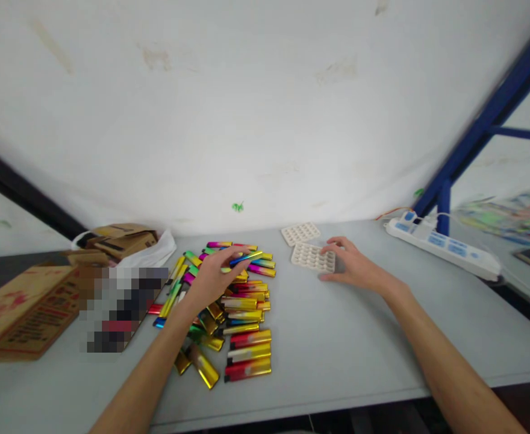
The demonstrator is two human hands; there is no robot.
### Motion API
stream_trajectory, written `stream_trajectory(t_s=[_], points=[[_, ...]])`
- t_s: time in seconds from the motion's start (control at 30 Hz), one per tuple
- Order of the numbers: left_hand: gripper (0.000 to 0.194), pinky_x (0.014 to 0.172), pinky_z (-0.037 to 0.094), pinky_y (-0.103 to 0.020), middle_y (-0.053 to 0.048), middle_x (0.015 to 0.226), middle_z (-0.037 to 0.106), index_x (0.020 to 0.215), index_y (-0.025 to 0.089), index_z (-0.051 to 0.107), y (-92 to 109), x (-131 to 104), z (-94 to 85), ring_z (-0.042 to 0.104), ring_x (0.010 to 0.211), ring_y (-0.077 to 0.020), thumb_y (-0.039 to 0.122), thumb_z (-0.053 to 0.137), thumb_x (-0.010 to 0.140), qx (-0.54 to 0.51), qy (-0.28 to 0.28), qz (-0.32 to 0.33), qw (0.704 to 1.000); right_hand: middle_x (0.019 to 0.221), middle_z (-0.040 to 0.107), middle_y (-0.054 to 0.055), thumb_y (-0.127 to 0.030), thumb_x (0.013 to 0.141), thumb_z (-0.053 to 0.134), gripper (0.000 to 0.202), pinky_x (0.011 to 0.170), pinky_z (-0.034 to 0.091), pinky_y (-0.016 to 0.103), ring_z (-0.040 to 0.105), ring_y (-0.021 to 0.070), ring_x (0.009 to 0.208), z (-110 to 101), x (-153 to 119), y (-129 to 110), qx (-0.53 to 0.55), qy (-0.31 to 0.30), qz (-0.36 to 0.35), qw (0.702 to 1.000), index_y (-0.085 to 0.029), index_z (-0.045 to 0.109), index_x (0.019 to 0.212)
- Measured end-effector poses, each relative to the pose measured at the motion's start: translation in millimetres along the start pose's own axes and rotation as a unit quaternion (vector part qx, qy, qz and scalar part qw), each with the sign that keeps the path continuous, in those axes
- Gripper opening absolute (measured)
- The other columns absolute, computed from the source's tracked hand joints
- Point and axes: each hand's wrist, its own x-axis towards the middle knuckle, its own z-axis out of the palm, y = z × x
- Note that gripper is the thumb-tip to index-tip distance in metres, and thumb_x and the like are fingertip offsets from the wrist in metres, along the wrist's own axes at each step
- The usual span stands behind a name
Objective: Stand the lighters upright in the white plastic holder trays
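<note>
My left hand (216,274) pinches a blue-and-gold lighter (247,259) over the far part of a pile of shiny, multicoloured lighters (247,302). Several of those lighters lie side by side in a column along the pile's right side. My right hand (344,263) is at the right edge of a cream tray with rows of small hollows (312,257), thumb and fingers apart around its corner. Whether the fingertips touch the tray is hard to tell. A second cream tray (300,232) lies just behind it, close to the wall.
Cardboard boxes (30,307) and a white plastic bag (150,256) stand at the left. A white power strip (445,247) with plugs and cables lies at the back right, near a blue metal frame (491,126). The wall (265,120) borders the grey table (337,349).
</note>
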Motion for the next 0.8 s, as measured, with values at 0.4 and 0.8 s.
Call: stream_trajectory(t_s=[0.4, 0.8], points=[[0.028, 0.060, 0.050, -0.025, 0.002, 0.073, 0.059, 0.089, 0.018, 0.059, 40.2, -13.5, 36.0, 0.057, 0.064, -0.0119, 0.042, 0.073, 0.087, -0.526, 0.011, -0.166, 0.834, 0.128, 0.060, 0.010, -0.038, 0.080, 0.079, 0.056, 0.103, 0.048, 0.049, 0.057, 0.0303, 0.119, 17.5, 5.0, -18.0, 0.038, -0.020, -0.027, 0.999, -0.024, 0.052, 0.128], [0.044, 0.040, 0.014, -0.018, 0.008, 0.051, 0.024, 0.059, 0.019, 0.041, 42.2, -18.2, 32.9, 0.015, 0.043, -0.0064, 0.051, 0.049, 0.088, -0.544, -0.069, -0.225, 0.805, 0.127, 0.060, 0.009, -0.037, 0.078, 0.082, 0.058, 0.102, 0.048, 0.047, 0.058, 0.0297, 0.117, 24.3, 7.0, -35.9, 0.072, -0.047, -0.060, 0.994, -0.024, 0.052, 0.127]])
